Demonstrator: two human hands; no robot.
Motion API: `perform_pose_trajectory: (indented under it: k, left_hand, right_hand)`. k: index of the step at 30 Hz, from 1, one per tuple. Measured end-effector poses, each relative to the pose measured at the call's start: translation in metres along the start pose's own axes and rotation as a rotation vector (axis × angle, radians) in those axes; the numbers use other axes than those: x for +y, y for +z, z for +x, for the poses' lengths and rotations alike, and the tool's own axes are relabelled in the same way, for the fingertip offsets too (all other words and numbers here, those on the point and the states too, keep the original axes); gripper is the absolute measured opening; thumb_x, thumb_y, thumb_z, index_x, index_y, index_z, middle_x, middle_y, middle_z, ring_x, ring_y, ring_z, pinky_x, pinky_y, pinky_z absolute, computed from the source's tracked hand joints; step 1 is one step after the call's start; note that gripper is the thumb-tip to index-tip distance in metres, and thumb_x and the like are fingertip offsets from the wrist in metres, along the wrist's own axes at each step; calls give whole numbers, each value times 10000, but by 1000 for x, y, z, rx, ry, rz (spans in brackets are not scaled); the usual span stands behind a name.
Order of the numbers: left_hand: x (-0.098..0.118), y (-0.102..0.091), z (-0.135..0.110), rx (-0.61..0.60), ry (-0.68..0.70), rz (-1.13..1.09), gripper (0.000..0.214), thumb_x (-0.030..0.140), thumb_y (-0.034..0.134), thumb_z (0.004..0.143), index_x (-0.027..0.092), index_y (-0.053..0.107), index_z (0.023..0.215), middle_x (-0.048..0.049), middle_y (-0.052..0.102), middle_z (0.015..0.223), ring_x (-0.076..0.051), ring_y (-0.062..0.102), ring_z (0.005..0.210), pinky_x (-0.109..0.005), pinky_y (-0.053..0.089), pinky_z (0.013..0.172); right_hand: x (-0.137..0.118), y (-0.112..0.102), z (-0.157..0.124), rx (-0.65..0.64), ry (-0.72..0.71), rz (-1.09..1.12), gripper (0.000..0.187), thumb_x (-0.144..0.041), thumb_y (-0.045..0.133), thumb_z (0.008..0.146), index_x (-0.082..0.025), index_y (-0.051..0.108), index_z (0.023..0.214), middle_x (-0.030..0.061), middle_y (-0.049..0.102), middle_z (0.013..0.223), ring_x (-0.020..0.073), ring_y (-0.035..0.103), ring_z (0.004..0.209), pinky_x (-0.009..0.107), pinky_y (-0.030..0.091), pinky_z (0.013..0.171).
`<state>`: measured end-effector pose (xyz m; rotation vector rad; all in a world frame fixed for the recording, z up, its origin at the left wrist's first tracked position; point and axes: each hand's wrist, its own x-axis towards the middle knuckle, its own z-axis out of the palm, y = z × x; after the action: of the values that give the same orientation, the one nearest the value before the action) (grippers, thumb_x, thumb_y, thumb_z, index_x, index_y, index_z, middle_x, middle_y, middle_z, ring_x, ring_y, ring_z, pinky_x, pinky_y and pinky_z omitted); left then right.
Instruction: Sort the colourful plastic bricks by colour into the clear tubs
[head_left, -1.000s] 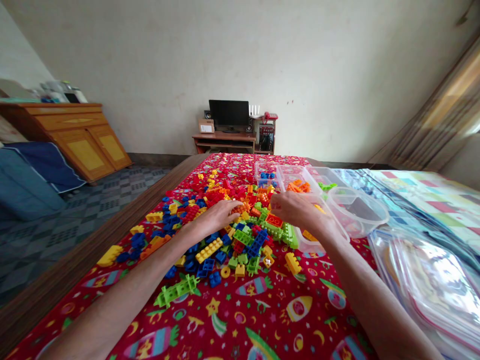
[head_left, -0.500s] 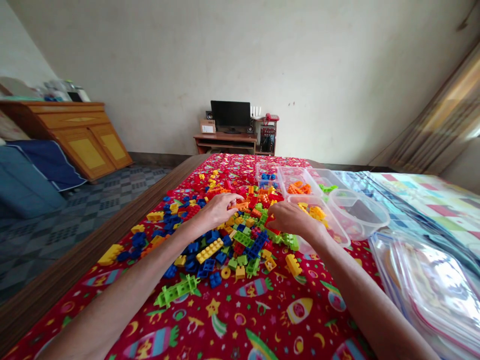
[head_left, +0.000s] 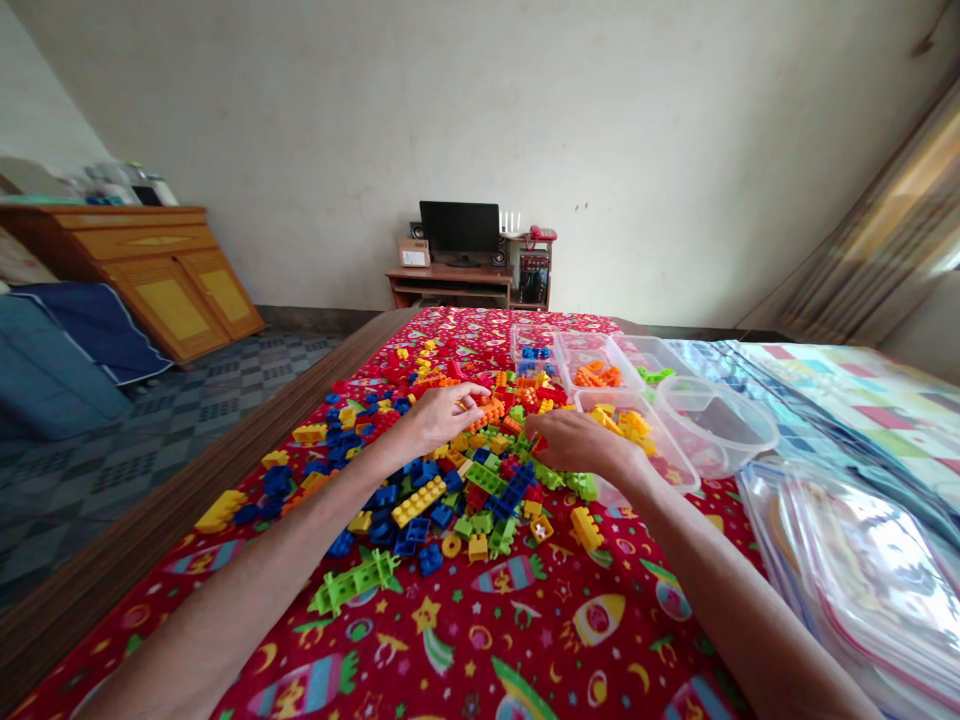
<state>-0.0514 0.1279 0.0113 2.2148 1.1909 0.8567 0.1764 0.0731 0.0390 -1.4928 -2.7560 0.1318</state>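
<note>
My left hand point(head_left: 439, 418) is over the far middle of a heap of toy building blocks, fingers closed around an orange building block point(head_left: 490, 411). To its right my right hand point(head_left: 571, 440) curls palm down at the heap's right side. A bit of a red building block point(head_left: 540, 443) shows under its fingers, which are mostly hidden by the back of the hand. Loose blue, yellow, green and red blocks lie around both hands, among them a long yellow block point(head_left: 418, 501) and a long green piece point(head_left: 355, 583).
Clear plastic boxes on the right hold sorted blocks: yellow blocks point(head_left: 634, 427), orange blocks point(head_left: 598, 375), blue blocks point(head_left: 535, 354) and a few green ones point(head_left: 657, 376). A round clear tub point(head_left: 765, 430) and stacked clear lids point(head_left: 862, 570) are further right. Red patterned cloth point(head_left: 450, 660) covers the table.
My right hand has shifted slightly left, and the red block under it has moved too. The orange block in my left hand has turned, showing more of its studs.
</note>
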Motion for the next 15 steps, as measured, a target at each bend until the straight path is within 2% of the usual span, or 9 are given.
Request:
perform_pose_trajectory:
  k: [4,9,12,15]
  left_hand:
    - [4,0,-1,4,16,-28,394,371,541,790,140,614,1100,-25,622,793,-145,636,664,-224,483,580]
    - [9,4,-2,4,23,-55,438,337,551,803,130,568,1189,-33,632,782,-166,636,708,-255,504,615]
    - [12,12,-3,9,38,-92,497,317,560,806,131,512,1265,-33,638,803,-158,627,714,-251,504,614]
    - [14,17,-4,23,42,-149,507,315,568,803,142,498,1275,-37,633,844,-152,632,714,-252,507,622]
  right_hand:
    - [3,6,9,199,-4,94,301,-198,517,829,-170,568,1124,93,673,995,194,614,914,289,433,770]
    - [4,12,25,429,57,426,415,-205,556,785,-140,519,1192,57,665,861,150,611,770,267,437,707]
    - [1,17,31,466,87,622,472,-159,570,743,-149,515,1212,14,648,796,127,596,721,253,445,680]
    - [0,22,34,412,86,850,514,-134,558,734,-174,513,1244,-27,610,725,102,567,649,224,446,610]
